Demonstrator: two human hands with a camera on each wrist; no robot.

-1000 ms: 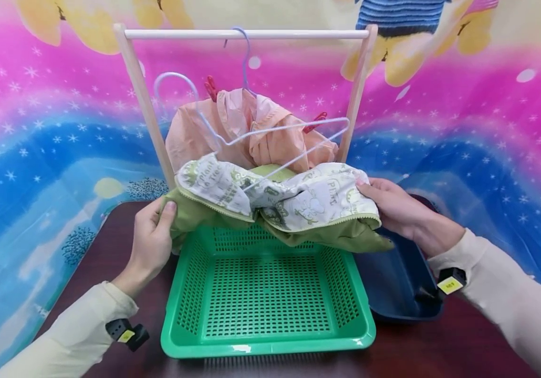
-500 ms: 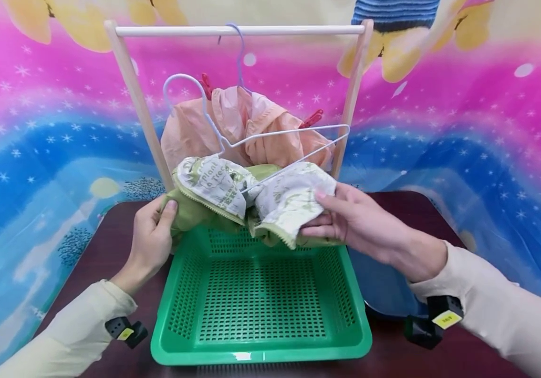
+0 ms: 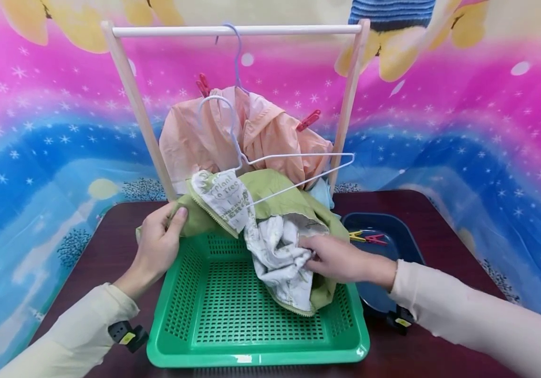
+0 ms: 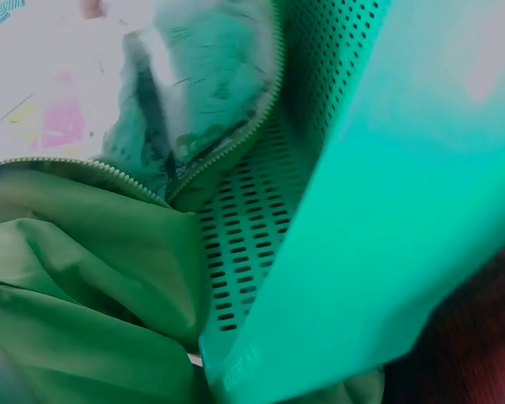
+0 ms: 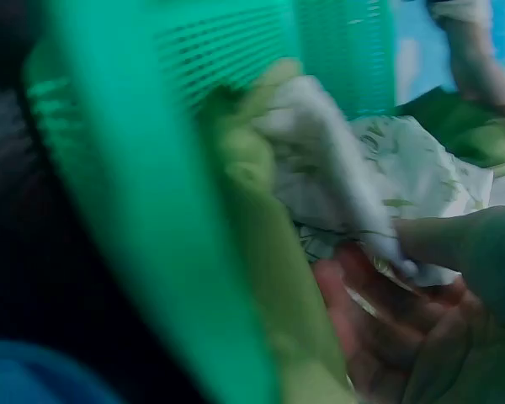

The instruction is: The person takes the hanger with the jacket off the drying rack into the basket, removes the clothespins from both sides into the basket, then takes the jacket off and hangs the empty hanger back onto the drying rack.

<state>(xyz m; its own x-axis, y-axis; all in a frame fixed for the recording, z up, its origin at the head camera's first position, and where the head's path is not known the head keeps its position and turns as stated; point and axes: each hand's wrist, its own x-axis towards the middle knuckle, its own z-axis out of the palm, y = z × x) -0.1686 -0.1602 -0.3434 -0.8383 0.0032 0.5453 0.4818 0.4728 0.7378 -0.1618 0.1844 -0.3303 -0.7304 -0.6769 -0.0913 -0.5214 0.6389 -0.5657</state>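
Note:
A green jacket (image 3: 275,191) with a zip and white printed lining hangs over the back of the green basket (image 3: 256,359). My left hand (image 3: 156,249) pinches its left part between thumb and fingers. My right hand (image 3: 339,257) grips the white lining of the right front, which sags into the basket; in the right wrist view the thumb and fingers (image 5: 387,311) close on a fold of lining. A white hanger (image 3: 308,156) has its left arm hidden inside the jacket. Its hook points up, and its right arm lies outside, above the green cloth.
Behind stands a wooden rack (image 3: 237,31), where a peach jacket (image 3: 190,136) hangs on a purple hanger with red clothespins (image 3: 308,121). Right of the basket, a dark blue tray (image 3: 400,241) holds a yellow clothespin (image 3: 356,236) and a red one (image 3: 375,239). Light blue cloth (image 3: 321,194) shows behind.
My right hand has moved from the jacket's right edge inward and down, drawing the right front into the basket. The white hanger has shifted right and lower. My left hand keeps its hold.

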